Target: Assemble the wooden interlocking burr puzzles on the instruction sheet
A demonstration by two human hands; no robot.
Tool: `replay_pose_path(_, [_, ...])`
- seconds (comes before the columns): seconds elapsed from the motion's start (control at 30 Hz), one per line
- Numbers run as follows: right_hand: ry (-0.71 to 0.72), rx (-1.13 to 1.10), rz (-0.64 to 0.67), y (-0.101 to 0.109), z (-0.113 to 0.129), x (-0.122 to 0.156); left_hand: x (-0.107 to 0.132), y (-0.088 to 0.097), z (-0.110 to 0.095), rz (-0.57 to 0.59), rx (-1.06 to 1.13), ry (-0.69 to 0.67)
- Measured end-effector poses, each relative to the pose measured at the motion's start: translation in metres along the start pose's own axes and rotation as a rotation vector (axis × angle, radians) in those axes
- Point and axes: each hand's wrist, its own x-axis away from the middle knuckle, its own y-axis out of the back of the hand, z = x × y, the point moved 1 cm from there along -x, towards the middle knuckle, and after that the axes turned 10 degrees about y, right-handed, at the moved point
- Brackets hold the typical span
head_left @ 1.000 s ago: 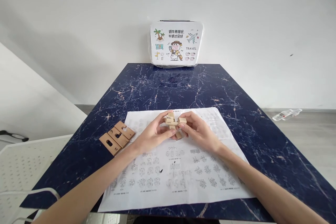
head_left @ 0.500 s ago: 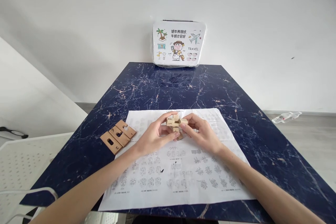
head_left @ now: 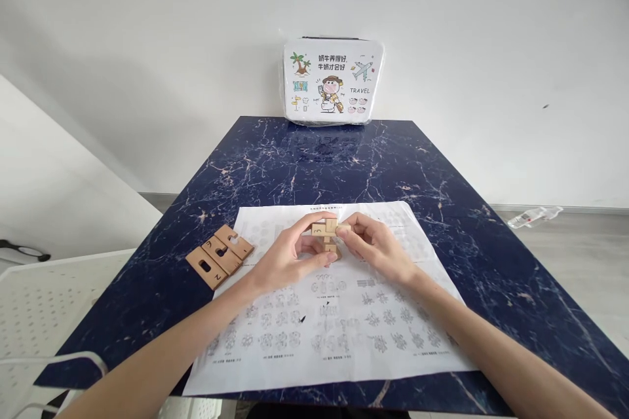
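Note:
Above the printed sheet (head_left: 334,366), both hands hold a small cross-shaped wooden burr puzzle (head_left: 325,229) made of notched, numbered light sticks. My left hand (head_left: 287,254) is closed round its left side, thumb at the lower end and index finger across the top. With thumb and fingers, my right hand (head_left: 378,245) pinches the stick end that points right. Part of the puzzle is hidden behind the fingers. To the left, partly beside the sheet, lie several flat wooden pieces (head_left: 206,268) with cut-out slots and written numbers, side by side.
The dark blue marble-patterned table (head_left: 344,170) reaches to the white wall. A white cartoon-printed case (head_left: 334,82) in clear wrap leans there. White perforated furniture (head_left: 39,308) stands at the left edge. A clear plastic item (head_left: 534,217) lies on the floor at right.
The upper stick, which stood apart behind the crossing, now sits in the notch by the piece marked 3. Both hands keep their grip in nearly the same place.

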Motion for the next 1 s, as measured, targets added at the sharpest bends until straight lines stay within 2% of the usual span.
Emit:
replay_pose_path(0.4, [-0.053, -0.095, 0.013, 0.0, -0.002, -0.001, 0.0, 0.0, 0.002, 0.024, 0.039, 0.029])
replay_pose_path(0.57, [-0.054, -0.098, 0.006, -0.003, -0.003, -0.002, -0.003, -0.001, 0.001, -0.019, 0.038, 0.039])
replay_pose_path(0.67, [-0.032, -0.093, -0.025, -0.004, -0.005, -0.002, -0.006, 0.001, 0.001, -0.104, 0.08, 0.047])
replay_pose_path(0.77, [0.02, 0.03, -0.053, -0.003, -0.007, -0.002, -0.008, 0.007, 0.0, -0.263, 0.115, 0.085])
replay_pose_path(0.87, [0.095, 0.293, 0.017, -0.003, -0.008, -0.001, -0.008, 0.011, -0.002, -0.394, 0.123, 0.108])
replay_pose_path(1.0, [0.282, 0.548, 0.157, -0.005, -0.009, 0.0, -0.008, 0.012, -0.004, -0.43, 0.09, 0.081])
